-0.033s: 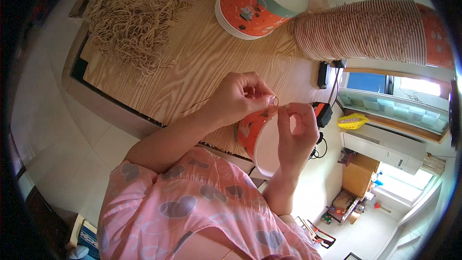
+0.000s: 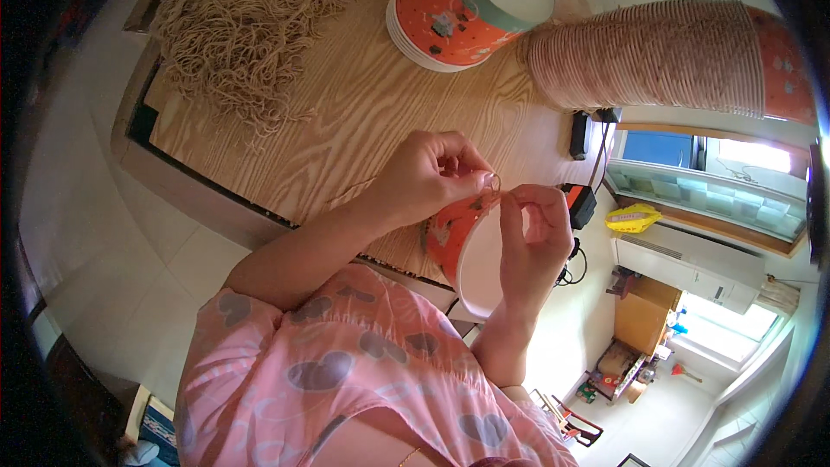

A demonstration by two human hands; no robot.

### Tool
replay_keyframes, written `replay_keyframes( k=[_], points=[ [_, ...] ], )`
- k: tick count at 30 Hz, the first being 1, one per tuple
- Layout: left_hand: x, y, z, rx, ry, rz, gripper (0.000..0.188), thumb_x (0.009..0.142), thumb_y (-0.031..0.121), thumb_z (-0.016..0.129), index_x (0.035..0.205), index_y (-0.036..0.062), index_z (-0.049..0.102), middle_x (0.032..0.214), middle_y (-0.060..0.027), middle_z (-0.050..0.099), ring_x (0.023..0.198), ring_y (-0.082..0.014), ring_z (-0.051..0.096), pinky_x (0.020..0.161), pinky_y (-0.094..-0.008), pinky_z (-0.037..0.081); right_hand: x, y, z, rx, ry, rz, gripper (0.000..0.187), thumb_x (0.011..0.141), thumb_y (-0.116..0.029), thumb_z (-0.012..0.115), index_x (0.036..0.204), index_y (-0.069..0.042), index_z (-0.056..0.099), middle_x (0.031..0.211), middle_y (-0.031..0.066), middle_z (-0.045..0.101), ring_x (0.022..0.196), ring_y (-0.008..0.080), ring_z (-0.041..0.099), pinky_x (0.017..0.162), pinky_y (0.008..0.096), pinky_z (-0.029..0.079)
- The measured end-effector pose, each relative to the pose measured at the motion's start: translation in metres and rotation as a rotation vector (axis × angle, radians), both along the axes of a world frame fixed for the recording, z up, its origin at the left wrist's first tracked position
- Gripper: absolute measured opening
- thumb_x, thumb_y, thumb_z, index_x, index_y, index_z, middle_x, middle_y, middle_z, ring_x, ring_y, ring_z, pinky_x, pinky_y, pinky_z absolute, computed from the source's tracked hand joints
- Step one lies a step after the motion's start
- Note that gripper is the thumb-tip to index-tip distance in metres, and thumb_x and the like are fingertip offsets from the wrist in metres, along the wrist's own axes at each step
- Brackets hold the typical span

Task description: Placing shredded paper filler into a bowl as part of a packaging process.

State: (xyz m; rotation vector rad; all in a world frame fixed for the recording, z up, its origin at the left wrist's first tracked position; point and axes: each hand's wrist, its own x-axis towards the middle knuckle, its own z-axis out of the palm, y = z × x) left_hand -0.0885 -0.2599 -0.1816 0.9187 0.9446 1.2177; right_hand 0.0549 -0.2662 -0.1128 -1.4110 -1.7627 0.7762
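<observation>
Above an orange paper bucket [image 2: 443,238] with a white inside, both of my hands pinch a thin beige string [image 2: 497,182]. My left hand [image 2: 437,175] has it between thumb and forefinger, where it makes a small loop. Close by on the right, my right hand [image 2: 538,229] grips the string at the bucket's rim, thumb against fingertips. The bucket is tilted at the table's near edge, its mouth partly hidden behind my right hand and wrist. A thin strand shows on the wood beside my left forearm.
A tangled heap of beige string [image 2: 251,43] covers the table's far left. Upturned orange buckets [image 2: 445,22] are stacked at the back. Further right stands a long nested bucket stack [image 2: 648,56] with many strings across it. A black-and-orange box [image 2: 579,206] is near my right hand.
</observation>
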Motion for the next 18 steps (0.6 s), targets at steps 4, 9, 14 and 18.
replay_keyframes(
  k=[4,9,14,18],
  points=[
    [0.0,0.004,-0.001,-0.004,-0.036,-0.086,0.007,0.082,0.012,0.067,0.083,0.0053,0.065,0.078,0.0007,0.063,0.073,-0.0046,0.057,0.067,-0.0206,0.047,0.004,0.006,0.012,0.054,-0.03,0.042,0.008,0.076,0.004,0.065,0.082,0.001,0.06,0.08,0.0078,0.06,0.075,0.0164,0.058,0.071,0.0258,0.045],
    [-0.008,-0.001,-0.004,0.062,-0.016,-0.143,0.02,0.08,0.02,0.068,0.094,0.0059,0.067,0.075,0.0004,0.063,0.064,-0.0055,0.05,0.059,-0.0225,0.043,0.006,0.016,0.021,0.126,-0.221,0.225,0.011,0.077,0.003,0.065,0.088,0.001,0.063,0.085,0.0096,0.062,0.079,0.0201,0.061,0.071,0.0287,0.048],
    [-0.012,-0.009,-0.001,0.085,-0.006,-0.202,0.033,0.078,0.019,0.07,0.107,0.0055,0.062,0.082,-0.002,0.062,0.069,-0.0089,0.053,0.066,-0.0249,0.046,0.0,0.024,0.035,0.075,-0.283,0.307,0.008,0.08,0.0,0.064,0.088,0.0,0.064,0.083,0.0116,0.063,0.077,0.0231,0.062,0.07,0.0309,0.048],
    [-0.01,-0.009,-0.007,0.105,0.095,-0.203,0.037,0.077,0.018,0.071,0.11,0.0043,0.061,0.084,-0.0035,0.062,0.069,-0.0091,0.053,0.067,-0.0259,0.047,-0.003,0.033,0.037,0.159,-0.256,0.353,0.009,0.081,-0.002,0.063,0.089,0.0,0.063,0.084,0.0118,0.062,0.078,0.0233,0.062,0.07,0.0314,0.049]
  ],
)
